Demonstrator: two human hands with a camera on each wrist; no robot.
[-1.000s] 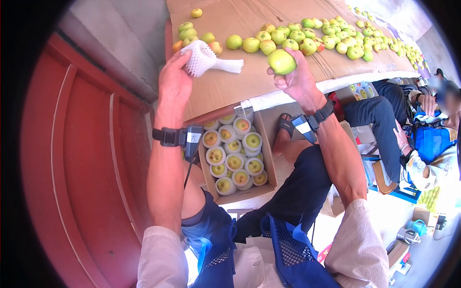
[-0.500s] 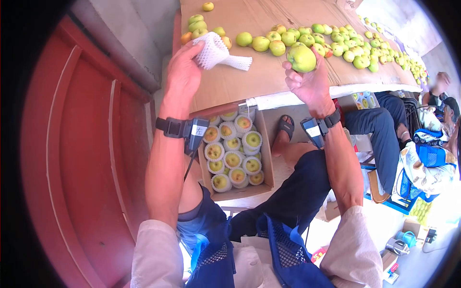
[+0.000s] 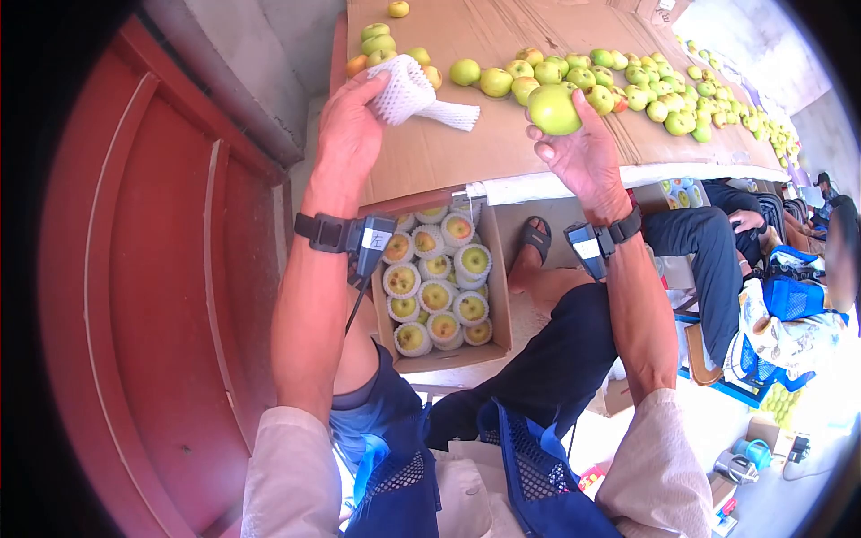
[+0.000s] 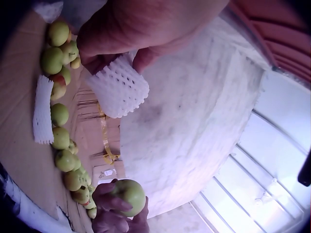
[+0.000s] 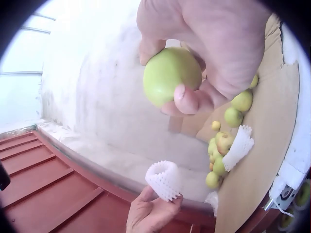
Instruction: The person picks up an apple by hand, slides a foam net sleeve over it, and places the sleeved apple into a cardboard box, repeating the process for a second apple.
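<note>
My left hand (image 3: 352,125) pinches a white foam net sleeve (image 3: 404,88) by its edge, above the cardboard-covered table. In the right wrist view the held sleeve (image 5: 165,180) shows its round mouth standing wide. A second, flattened sleeve (image 4: 43,110) lies on the cardboard beside a row of apples. To the right, my right hand (image 3: 585,160) grips a green apple (image 3: 553,109) between thumb and fingers, raised over the table's near edge. The right wrist view shows the smooth side of this apple (image 5: 171,76). Apple and held sleeve are apart.
Many loose green apples (image 3: 496,82) spread across the cardboard (image 3: 430,161) toward the right. Below the table edge stands a carton (image 3: 500,305) of apples in foam sleeves. A red panelled door (image 3: 179,296) is at my left. Another person sits on the right.
The apple has been turned in my right hand: its dimpled end faced the head camera half a second ago, its smooth side does now. My left hand keeps the sleeve pinched.
</note>
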